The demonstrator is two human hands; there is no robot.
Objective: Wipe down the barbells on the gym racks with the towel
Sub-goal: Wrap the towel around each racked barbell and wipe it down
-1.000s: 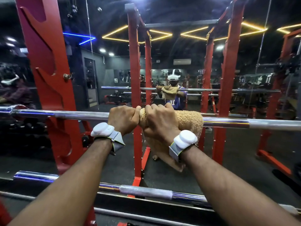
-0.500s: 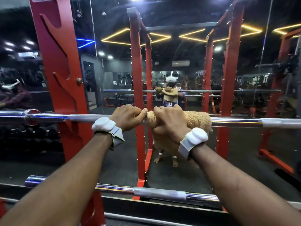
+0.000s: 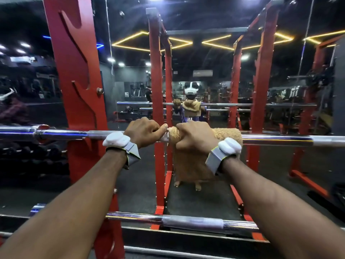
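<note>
From the head camera, the upper barbell (image 3: 280, 140) lay level across the view at chest height, resting in the red rack (image 3: 78, 71). The left hand (image 3: 144, 132) gripped the bare steel of that bar, its fingers (image 3: 155, 128) curled over the top and pressed close together, the thumb pointing right along the shaft. Just beside it, almost touching, the right hand (image 3: 194, 136) clutched the tan towel (image 3: 190, 165), fingers (image 3: 186, 126) wrapped round the cloth and the bar inside it. The towel was bunched over the bar under and to the right of that hand, and its loose part hung straight down below the wrist. Each wrist wore a white pod on a grey strap (image 3: 214, 157). A second barbell (image 3: 186, 222) sat lower and nearer, across the forearms. Ahead, a mirror (image 3: 214, 81) showed the person's reflection at the bar, with yellow ceiling lights above.
</note>
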